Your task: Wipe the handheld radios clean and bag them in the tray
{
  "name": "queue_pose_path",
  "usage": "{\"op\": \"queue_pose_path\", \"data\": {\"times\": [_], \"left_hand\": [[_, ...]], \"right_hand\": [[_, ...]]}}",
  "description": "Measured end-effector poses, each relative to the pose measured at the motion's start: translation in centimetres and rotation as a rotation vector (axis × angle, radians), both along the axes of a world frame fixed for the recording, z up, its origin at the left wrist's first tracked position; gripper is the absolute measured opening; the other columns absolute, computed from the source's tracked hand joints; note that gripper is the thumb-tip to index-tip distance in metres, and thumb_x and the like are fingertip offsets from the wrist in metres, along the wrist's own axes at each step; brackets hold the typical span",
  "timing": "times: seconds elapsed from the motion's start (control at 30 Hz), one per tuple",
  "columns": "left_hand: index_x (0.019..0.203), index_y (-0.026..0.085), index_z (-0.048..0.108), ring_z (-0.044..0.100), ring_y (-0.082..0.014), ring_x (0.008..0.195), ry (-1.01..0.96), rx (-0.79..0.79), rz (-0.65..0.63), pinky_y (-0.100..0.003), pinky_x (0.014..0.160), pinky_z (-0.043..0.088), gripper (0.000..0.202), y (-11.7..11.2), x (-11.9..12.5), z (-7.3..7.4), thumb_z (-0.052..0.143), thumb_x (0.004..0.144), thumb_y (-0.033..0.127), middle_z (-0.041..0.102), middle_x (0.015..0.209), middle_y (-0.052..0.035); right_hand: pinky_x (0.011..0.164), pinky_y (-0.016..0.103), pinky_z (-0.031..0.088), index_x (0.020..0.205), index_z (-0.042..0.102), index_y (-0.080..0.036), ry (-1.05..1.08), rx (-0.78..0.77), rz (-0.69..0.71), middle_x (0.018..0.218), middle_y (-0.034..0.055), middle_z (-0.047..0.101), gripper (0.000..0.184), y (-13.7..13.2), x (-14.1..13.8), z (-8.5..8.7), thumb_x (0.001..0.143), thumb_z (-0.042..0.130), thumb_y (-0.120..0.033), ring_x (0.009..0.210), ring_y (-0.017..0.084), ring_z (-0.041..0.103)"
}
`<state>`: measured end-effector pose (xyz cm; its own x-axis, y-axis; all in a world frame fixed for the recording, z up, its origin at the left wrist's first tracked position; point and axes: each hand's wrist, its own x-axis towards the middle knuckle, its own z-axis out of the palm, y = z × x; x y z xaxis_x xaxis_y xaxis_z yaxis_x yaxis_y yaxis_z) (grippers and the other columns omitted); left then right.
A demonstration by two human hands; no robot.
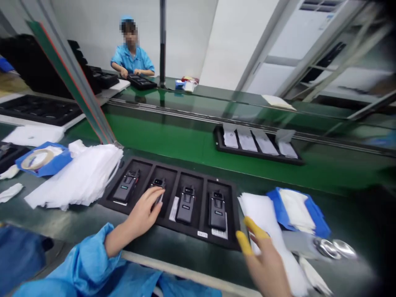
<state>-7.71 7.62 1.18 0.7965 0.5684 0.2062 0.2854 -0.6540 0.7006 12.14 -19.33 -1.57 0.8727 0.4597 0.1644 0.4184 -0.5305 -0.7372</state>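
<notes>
A black foam tray (202,226) with compartments lies in front of me, a black handheld device with a back clip in each. My left hand (145,210) is over the second device from the left (158,182), fingers and thumb closed around its sides and hiding most of it. Uncovered are the leftmost device (125,187), the third device (186,205) and the rightmost device (217,211). White paper slips show beside some of them. My right hand (262,255), yellow covers on thumb and forefinger, is open at the near edge of some white sleeves (262,210).
White sleeves (77,177) are piled left of the tray, near a blue box with tape (43,159). Another blue box (298,212) stands right. Across the green belt (161,132) lies a tray of wrapped pieces (260,144). A co-worker (133,57) handles a tray opposite.
</notes>
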Motion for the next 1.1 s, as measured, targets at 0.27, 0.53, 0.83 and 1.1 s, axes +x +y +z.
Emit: {"op": "queue_pose_path", "data": {"times": [0.27,0.53,0.83,1.1], "left_hand": [[0.136,0.016,0.048,0.047,-0.0335,0.122,0.143,-0.003,-0.169,-0.048,0.107,0.029,0.05,-2.9,5.5,-1.3,0.048,0.088,0.032,0.054,0.13,-0.0165],[0.149,0.017,0.026,0.056,-0.0392,0.098,0.705,0.457,-0.082,-0.046,0.082,0.043,0.082,-4.5,8.5,0.0,0.063,0.081,0.048,0.059,0.106,-0.0225],[0.151,0.016,0.011,0.062,-0.0316,0.1,0.49,-0.092,0.002,-0.041,0.083,0.046,0.098,-1.9,7.9,0.5,0.065,0.071,0.032,0.063,0.114,-0.0156],[0.14,0.017,0.038,0.065,-0.0243,0.092,-0.038,-1.223,0.022,-0.038,0.081,0.053,0.085,0.0,4.8,1.2,0.071,0.064,0.033,0.065,0.112,-0.0098]], "right_hand": [[0.099,0.05,0.041,0.13,0.047,-0.002,0.021,-0.308,-0.098,0.124,0.0257,0.055,0.058,2.7,-2.2,-3.0,0.085,0.027,-0.033,0.115,0.035,0.053],[0.098,0.053,0.039,0.127,0.055,-0.008,-0.161,-0.318,-0.07,0.125,0.0243,0.053,0.048,4.1,-4.0,-2.2,0.09,0.038,-0.035,0.119,0.035,0.047],[0.098,0.068,0.027,0.104,0.065,-0.006,-0.329,-0.406,-0.089,0.139,0.0286,0.042,0.04,7.6,-4.9,-2.2,0.082,0.059,-0.039,0.134,0.047,0.024],[0.091,0.045,0.048,0.115,0.052,-0.017,0.245,0.229,-0.066,0.119,0.0161,0.061,0.045,9.5,-4.5,-2.7,0.077,0.058,-0.042,0.102,0.026,0.061]]}}
